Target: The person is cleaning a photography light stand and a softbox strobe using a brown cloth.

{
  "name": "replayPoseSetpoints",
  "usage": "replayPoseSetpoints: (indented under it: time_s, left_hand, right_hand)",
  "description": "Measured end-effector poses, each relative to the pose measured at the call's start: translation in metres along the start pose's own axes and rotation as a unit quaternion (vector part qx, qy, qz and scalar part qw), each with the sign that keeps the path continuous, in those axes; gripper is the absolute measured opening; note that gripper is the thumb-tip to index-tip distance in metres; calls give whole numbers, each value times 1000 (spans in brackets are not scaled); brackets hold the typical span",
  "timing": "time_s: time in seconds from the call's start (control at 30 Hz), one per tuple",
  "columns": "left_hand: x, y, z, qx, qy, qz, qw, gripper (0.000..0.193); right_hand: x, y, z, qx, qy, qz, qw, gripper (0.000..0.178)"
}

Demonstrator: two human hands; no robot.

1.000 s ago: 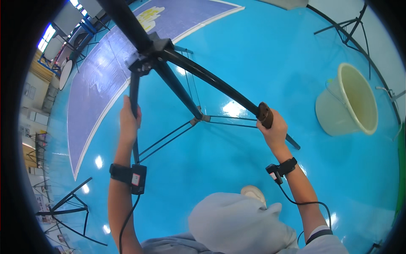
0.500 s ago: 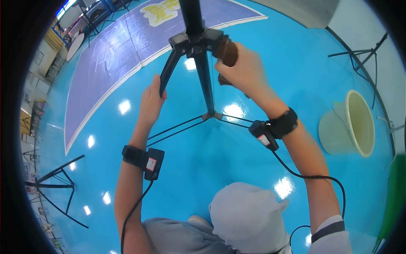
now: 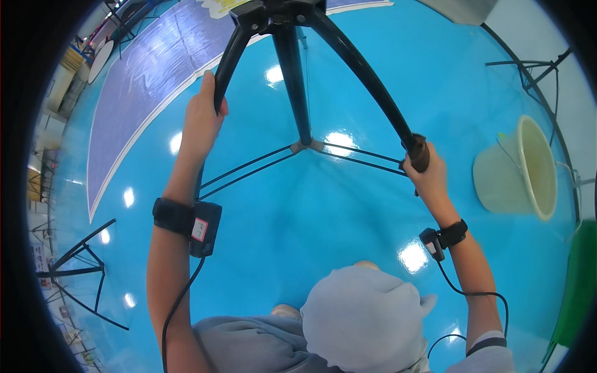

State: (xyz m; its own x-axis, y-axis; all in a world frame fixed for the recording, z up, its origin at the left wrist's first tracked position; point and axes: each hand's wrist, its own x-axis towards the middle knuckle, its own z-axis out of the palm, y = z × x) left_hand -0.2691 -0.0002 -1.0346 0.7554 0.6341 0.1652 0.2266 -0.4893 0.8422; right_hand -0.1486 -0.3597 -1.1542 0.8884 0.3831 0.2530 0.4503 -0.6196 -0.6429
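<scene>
A black metal tripod stand (image 3: 290, 81) rises in the middle, its legs spreading down from a dark hub (image 3: 277, 15) at the top edge. Thin paired braces (image 3: 249, 171) run between its lower parts. My left hand (image 3: 204, 118) is closed round the upper part of the left leg. Lower on the right leg, my right hand (image 3: 430, 177) grips a dark brown cloth (image 3: 418, 154) wrapped round the tube. Its fingers are partly hidden behind the cloth and leg. Each wrist wears a black strap with a small cabled box.
A cream bucket (image 3: 510, 174) stands on the shiny blue floor at right. Other black folding stands (image 3: 87, 267) are at far left and upper right. A purple sheet (image 3: 143, 93) lies at upper left. Grey cloth (image 3: 364, 311) fills the lower middle.
My right hand has moved with the brown cloth from near the hub down and outward along the right leg. My left hand stays on the left leg. The view has shifted slightly.
</scene>
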Motion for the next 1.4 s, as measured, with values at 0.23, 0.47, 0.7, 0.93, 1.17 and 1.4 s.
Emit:
replayPoseSetpoints:
  time_s: [0.23,0.47,0.7,0.93,1.17,1.4]
  left_hand:
    - [7,-27,-10,51,19,68,996,70]
    - [7,-12,-4,3,3,-23,1000,57]
    - [19,-43,-8,-58,46,8,997,44]
    - [26,-46,-35,-169,-3,-30,985,46]
    - [26,-44,-50,-166,-48,-31,984,46]
    - [11,-26,-15,-128,-37,-32,991,55]
  right_hand:
    - [-50,45,-25,107,-50,95,988,45]
    - [-99,152,-9,-30,5,118,993,44]
    - [-65,103,8,-99,115,-83,985,45]
    - [-51,113,21,-21,18,-29,999,40]
    - [-130,219,3,-127,72,26,989,48]
    - [-61,118,16,45,84,-88,991,53]
